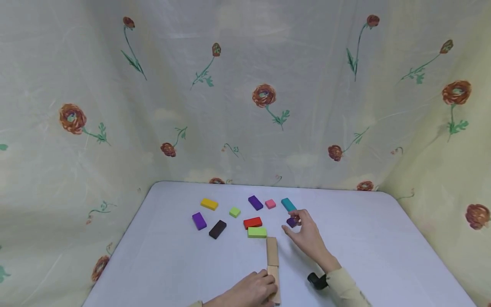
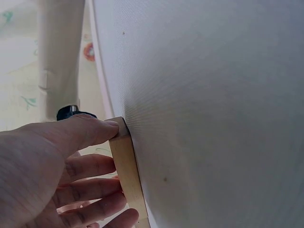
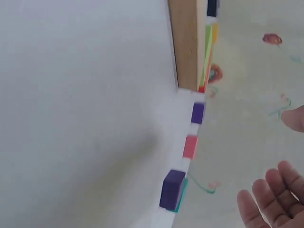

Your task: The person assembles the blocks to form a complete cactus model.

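Note:
Two plain wooden blocks lie end to end in a line, a far wooden block [image 1: 272, 251] and a near wooden block [image 1: 274, 288]. My left hand [image 1: 251, 290] grips the near one. In the left wrist view its thumb presses on the end of that wooden block [image 2: 127, 171], with the fingers along its side. My right hand [image 1: 308, 238] is above the table, thumb and fingers spread around the small dark purple block [image 1: 291, 222]. In the right wrist view a gap shows between the fingers [image 3: 273, 194] and the dark purple block [image 3: 172, 190].
Beyond the wooden blocks lie a lime block [image 1: 257, 232], a red block [image 1: 252, 222], a pink block [image 1: 270, 204] and a teal block [image 1: 288, 204]. A black block [image 1: 218, 229] and a yellow block [image 1: 209, 204] lie farther left. Flowered cloth [image 1: 238, 106] surrounds the white table [image 1: 165, 256].

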Motion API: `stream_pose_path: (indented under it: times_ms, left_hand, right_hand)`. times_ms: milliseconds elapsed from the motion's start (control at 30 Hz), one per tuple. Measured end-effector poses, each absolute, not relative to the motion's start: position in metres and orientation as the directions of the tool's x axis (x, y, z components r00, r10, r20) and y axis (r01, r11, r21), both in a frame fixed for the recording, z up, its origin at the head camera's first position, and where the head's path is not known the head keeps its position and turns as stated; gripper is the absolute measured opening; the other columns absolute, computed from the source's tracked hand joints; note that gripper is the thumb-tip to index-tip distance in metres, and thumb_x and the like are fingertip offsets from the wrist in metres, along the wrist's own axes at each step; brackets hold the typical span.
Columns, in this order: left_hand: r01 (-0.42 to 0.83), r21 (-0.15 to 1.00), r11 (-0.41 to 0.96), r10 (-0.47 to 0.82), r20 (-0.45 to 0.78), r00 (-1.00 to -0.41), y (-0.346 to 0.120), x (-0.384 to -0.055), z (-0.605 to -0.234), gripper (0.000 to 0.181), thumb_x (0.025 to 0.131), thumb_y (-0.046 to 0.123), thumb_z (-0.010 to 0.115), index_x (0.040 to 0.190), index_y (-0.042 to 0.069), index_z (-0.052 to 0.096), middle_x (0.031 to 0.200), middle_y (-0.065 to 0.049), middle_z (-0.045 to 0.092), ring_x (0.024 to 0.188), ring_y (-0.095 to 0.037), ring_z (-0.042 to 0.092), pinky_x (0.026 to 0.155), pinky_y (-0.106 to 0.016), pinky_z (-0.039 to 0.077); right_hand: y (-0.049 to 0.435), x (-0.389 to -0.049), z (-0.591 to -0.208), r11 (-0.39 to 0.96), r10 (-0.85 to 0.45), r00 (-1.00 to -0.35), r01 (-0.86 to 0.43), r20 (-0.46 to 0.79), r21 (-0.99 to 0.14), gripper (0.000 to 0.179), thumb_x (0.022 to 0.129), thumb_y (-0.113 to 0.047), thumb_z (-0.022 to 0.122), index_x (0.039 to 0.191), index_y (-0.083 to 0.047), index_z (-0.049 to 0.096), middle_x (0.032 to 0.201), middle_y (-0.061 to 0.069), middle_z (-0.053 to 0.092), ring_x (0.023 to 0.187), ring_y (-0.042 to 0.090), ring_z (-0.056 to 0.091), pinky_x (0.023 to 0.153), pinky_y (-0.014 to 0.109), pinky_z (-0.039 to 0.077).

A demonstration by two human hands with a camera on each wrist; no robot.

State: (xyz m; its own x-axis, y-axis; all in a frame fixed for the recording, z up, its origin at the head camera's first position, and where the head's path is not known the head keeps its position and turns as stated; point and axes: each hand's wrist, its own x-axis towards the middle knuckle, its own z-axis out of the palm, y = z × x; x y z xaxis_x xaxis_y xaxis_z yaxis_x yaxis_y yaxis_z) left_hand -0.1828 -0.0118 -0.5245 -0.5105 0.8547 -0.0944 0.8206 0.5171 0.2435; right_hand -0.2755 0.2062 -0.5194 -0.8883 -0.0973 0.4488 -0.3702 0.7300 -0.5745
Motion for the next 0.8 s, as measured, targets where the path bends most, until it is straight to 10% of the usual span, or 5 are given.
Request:
stream_pose_path:
  times_ms: [800]
  left_hand:
    - [0.829,0.249,0.501,0.862,-0.055,-0.504,-0.012,-0.183,-0.526,0.028,0.092,0.038,0.062,0.113,0.019,0.068,0.105,0.01,0.064,0.088,0.0,0.049,0.073,-0.012,0.043]
  right_hand:
    - [0.232,-0.31,-0.544,0.703,0.065,-0.975,-0.105,0.211,-0.703,0.048,0.08,-0.019,0.076,0.116,0.005,0.055,0.107,0.019,0.057,0.095,0.028,0.055,0.078,0.035,0.045]
